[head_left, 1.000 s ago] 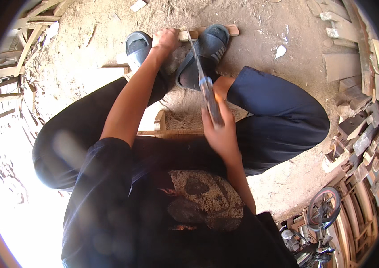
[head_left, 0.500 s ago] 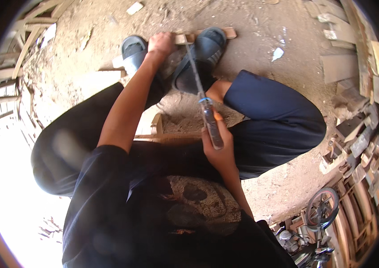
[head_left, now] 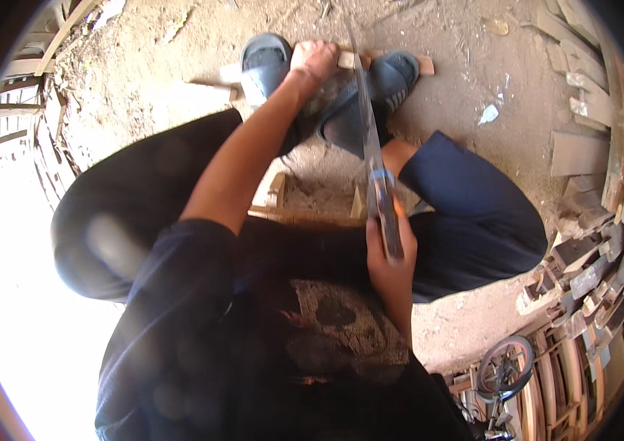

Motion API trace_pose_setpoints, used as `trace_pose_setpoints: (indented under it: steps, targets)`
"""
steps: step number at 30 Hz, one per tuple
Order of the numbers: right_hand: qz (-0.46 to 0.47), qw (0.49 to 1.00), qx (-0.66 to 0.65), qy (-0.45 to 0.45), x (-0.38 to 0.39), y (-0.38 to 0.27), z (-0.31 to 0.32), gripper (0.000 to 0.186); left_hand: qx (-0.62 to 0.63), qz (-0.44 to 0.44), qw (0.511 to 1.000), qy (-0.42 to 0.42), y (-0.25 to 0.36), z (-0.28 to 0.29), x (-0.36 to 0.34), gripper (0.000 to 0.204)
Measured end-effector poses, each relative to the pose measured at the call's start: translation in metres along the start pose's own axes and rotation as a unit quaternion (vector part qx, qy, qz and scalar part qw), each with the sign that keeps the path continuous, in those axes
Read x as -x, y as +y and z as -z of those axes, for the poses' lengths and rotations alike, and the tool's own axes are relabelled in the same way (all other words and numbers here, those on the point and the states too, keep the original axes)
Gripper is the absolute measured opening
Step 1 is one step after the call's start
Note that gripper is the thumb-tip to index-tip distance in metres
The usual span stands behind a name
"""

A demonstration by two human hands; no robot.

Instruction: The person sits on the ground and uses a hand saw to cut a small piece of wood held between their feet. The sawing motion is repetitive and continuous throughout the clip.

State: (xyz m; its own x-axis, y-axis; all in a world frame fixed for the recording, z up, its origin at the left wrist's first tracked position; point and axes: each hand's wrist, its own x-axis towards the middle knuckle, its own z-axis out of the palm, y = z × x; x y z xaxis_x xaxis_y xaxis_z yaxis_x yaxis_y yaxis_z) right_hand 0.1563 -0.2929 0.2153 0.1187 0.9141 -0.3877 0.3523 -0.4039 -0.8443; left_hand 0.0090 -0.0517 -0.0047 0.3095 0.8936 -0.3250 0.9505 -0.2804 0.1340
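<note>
My left hand (head_left: 315, 62) is closed on a short pale board (head_left: 350, 60) lying across the ground between and under the fronts of my dark sandals (head_left: 395, 76). My right hand (head_left: 391, 242) grips the dark, orange-and-blue handle of a handsaw (head_left: 367, 110). Its long metal blade runs away from me over the board beside my left hand, the tip reaching past the board. I sit with bent knees, and a low wooden piece (head_left: 276, 189) shows between my legs.
Dirt ground (head_left: 473, 44) with scraps surrounds me. Stacked offcuts (head_left: 580, 154) line the right side. A motorbike wheel (head_left: 504, 367) stands by leaning boards at the lower right. Wooden slats (head_left: 10, 110) are at the left, beside bright glare.
My right hand and the saw have moved back toward me, and the blade tip now shows beyond the board. The view has shifted slightly. My left hand stays on the board.
</note>
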Motion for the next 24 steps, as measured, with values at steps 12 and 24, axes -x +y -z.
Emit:
trace_pose_setpoints:
  steps: [12, 24]
  targets:
    - [-0.026, 0.997, 0.065, -0.027, 0.03, -0.021, 0.029, 0.051, 0.013, 0.017, 1.0, -0.013, -0.001, 0.014, -0.013, 0.053]
    - [-0.065, 0.994, 0.078, -0.043, 0.064, -0.067, 0.051, 0.046, 0.032, 0.029, 0.998, -0.047, 0.008, 0.018, -0.01, 0.061]
